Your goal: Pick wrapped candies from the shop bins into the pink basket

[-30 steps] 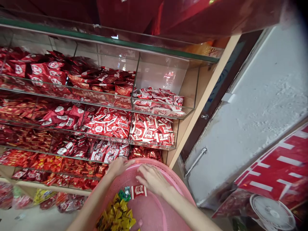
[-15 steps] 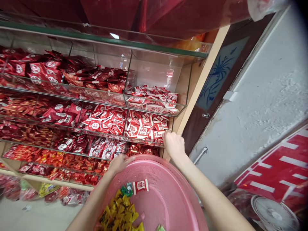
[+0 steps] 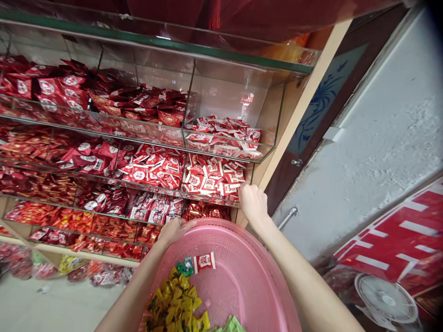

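My left hand point(image 3: 174, 230) grips the far left rim of a pink plastic basket point(image 3: 238, 272). Yellow-wrapped candies point(image 3: 173, 299) are heaped in the basket's left side, with a green-wrapped candy point(image 3: 184, 268) and a red-and-white packet point(image 3: 204, 262) beyond them. Light green wrappers point(image 3: 231, 325) show at the bottom edge. My right hand point(image 3: 254, 205) is a closed fist above the basket's far right rim, at the front corner of a shelf compartment of red-and-white packets point(image 3: 211, 179). Its fingertips face away, so whatever it may hold is hidden.
Glass-fronted shelves point(image 3: 145, 133) with dividers hold red packets across the left and middle. A wooden side post point(image 3: 294, 124) and a dark door point(image 3: 311, 115) stand to the right. A white fan point(image 3: 386, 299) sits at lower right; bagged goods point(image 3: 107, 275) lie on the floor.
The view has shifted slightly, and more light green wrappers show in the basket. My right fist stays near the compartment corner, and my left hand keeps hold of the rim.
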A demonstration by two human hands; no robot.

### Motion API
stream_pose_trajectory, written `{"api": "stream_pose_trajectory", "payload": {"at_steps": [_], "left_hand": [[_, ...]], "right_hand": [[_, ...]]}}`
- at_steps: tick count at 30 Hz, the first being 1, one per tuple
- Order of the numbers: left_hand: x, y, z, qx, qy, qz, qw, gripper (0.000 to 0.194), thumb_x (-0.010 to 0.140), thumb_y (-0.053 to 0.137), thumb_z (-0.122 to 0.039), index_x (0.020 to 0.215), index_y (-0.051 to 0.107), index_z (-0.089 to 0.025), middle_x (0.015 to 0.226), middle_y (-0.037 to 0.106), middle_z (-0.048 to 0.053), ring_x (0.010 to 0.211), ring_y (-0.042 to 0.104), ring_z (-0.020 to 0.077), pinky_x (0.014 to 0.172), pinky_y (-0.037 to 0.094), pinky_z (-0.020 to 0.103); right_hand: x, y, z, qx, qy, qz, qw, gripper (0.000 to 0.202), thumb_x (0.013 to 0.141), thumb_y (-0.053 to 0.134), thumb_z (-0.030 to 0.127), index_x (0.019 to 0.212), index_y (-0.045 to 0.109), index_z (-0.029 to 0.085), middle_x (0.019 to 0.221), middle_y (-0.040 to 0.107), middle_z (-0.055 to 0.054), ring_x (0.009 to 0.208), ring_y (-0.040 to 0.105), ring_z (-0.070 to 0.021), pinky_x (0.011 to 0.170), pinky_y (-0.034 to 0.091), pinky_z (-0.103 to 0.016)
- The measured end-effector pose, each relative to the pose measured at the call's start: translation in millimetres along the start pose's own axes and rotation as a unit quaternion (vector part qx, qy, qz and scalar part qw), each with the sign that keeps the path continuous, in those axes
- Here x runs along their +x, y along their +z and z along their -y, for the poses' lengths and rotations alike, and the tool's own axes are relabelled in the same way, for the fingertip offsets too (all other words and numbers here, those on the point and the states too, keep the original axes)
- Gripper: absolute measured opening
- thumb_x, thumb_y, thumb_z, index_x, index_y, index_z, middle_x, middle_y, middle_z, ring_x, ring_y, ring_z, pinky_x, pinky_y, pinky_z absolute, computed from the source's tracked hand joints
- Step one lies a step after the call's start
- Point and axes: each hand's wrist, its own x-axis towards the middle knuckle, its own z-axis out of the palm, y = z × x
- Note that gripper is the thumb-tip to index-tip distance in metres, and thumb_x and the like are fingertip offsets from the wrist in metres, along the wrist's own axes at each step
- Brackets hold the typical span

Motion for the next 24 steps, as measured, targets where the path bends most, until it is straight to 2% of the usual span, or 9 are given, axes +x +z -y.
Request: {"api": "stream_pose_trajectory", "payload": {"at_steps": [6,11,17,19,22,24], "left_hand": [[4.5,1.0,3.9,0.012,0.013,-0.007,1.0,0.055,0.072,0.035,-0.069,0.058,0.057,-0.021,0.058,0.058,0.002,0.061,0.057,0.0175,0.052,0.03,0.022],[6.6,0.0,7.7,0.011,0.027,-0.014,0.999,0.055,0.074,0.034,-0.068,0.054,0.053,-0.021,0.055,0.055,0.001,0.059,0.055,0.0163,0.052,0.03,0.022],[6.2,-6.1,6.3,0.006,0.019,-0.012,1.0,0.055,0.073,0.034,-0.069,0.056,0.054,-0.021,0.056,0.056,0.001,0.059,0.055,0.0161,0.051,0.029,0.021],[6.7,-8.5,6.1,0.002,0.008,-0.009,1.0,0.055,0.072,0.036,-0.069,0.058,0.057,-0.021,0.057,0.057,0.001,0.06,0.056,0.0161,0.053,0.031,0.021],[8.2,-11.8,7.4,-0.005,-0.003,-0.002,1.0,0.056,0.071,0.036,-0.071,0.06,0.059,-0.021,0.057,0.059,0.001,0.06,0.056,0.0163,0.054,0.032,0.022],[8.9,-14.1,8.0,-0.003,-0.002,-0.001,1.0,0.058,0.07,0.034,-0.072,0.059,0.059,-0.021,0.056,0.058,0.001,0.06,0.056,0.0165,0.053,0.032,0.022]], "right_hand": [[-11.1,-1.3,-10.2,0.011,0.038,-0.092,0.995,0.03,0.091,0.03,0.026,0.095,0.057,0.012,0.078,0.065,-0.015,0.073,0.064,-0.0241,0.06,0.043,-0.029],[-19.5,-5.2,-19.2,0.068,0.054,-0.134,0.987,0.032,0.091,0.031,0.031,0.087,0.059,0.014,0.072,0.066,-0.012,0.063,0.062,-0.0198,0.052,0.033,-0.025],[-16.6,9.7,-21.7,0.122,0.041,-0.182,0.975,0.029,0.089,0.036,0.028,0.081,0.059,0.014,0.065,0.065,-0.009,0.056,0.058,-0.0157,0.051,0.028,-0.024],[-18.9,16.3,-22.7,0.16,0.025,-0.218,0.962,0.029,0.089,0.036,0.029,0.081,0.059,0.013,0.063,0.064,-0.007,0.054,0.057,-0.0145,0.052,0.031,-0.023],[-31.8,24.8,-21.6,0.258,-0.012,-0.272,0.927,0.03,0.089,0.036,0.033,0.088,0.059,0.014,0.066,0.064,-0.005,0.055,0.057,-0.0125,0.055,0.037,-0.022],[-44.4,32.5,-16.3,0.336,-0.045,-0.247,0.908,0.03,0.089,0.036,0.035,0.089,0.058,0.015,0.069,0.065,-0.004,0.056,0.057,-0.0113,0.058,0.04,-0.021]]}}
